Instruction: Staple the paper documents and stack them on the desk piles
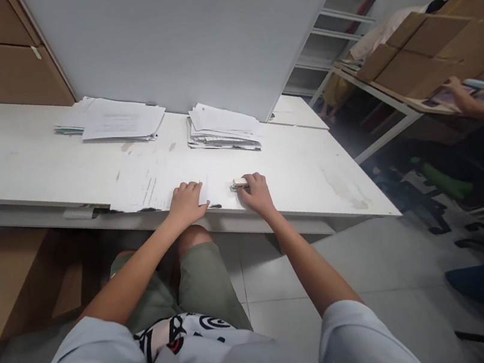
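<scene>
My left hand (187,203) rests palm down on printed sheets of paper (147,189) at the desk's front edge. Its fingers lie over the paper and the thumb is spread apart, with white paper visible between thumb and forefinger. To the right, my right hand (257,194) is closed around a small, light-coloured stapler (239,183), whose front end points left toward the paper. A short gap of desk separates the stapler from my left hand. The stapler's rear is hidden under my right fingers.
Two paper stacks, a left stack (124,120) and a right stack (225,126), lie at the back of the white desk (302,160) against a grey panel (184,38). Cardboard boxes (8,77) stand at the left. Another person's hand (466,99) is at a table on the right.
</scene>
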`<state>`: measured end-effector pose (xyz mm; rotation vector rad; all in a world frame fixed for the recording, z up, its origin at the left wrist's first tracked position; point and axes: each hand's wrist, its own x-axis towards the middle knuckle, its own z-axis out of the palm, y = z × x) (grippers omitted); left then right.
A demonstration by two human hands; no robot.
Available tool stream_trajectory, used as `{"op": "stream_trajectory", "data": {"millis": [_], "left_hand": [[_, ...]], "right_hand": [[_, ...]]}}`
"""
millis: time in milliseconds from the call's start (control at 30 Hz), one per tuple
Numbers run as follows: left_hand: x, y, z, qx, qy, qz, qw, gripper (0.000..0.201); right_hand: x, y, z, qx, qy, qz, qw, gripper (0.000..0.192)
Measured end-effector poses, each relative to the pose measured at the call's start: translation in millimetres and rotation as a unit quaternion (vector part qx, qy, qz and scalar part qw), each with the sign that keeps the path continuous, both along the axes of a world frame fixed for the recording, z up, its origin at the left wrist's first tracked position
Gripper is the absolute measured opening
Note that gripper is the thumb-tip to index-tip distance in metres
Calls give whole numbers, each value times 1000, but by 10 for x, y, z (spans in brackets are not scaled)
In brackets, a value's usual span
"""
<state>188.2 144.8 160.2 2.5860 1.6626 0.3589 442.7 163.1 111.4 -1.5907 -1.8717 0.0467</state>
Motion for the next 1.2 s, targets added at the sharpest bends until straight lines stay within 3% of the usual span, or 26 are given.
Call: {"op": "stream_trajectory", "data": {"millis": [167, 300, 400, 467, 567, 733, 933, 1200], "left_hand": [[177, 54, 22, 0, 11, -2, 1000, 38], [461, 93, 8, 41, 4, -67, 997, 45], [667, 104, -15, 22, 19, -118, 993, 38], [740, 113, -46, 28, 9, -119, 992, 32], [748, 139, -134, 59, -31, -112, 991, 28], [693, 166, -253, 93, -68, -162, 980, 25], [711, 150, -270, 135, -60, -194, 970, 25], [694, 178, -274, 138, -64, -246, 957, 24]], "right_hand": [[11, -1, -1, 21, 4, 7, 1000, 26], [23, -4, 17, 8, -2, 26, 1000, 33], [22, 2, 37, 11, -2, 49, 999, 39], [20, 10, 42, 14, -8, 54, 998, 43], [25, 21, 27, 12, -28, 48, 998, 48], [27, 6, 14, 8, -44, 32, 999, 50], [-11, -22, 72, -11, -76, -3, 997, 39], [-9, 28, 111, -41, -125, -21, 991, 33]]}}
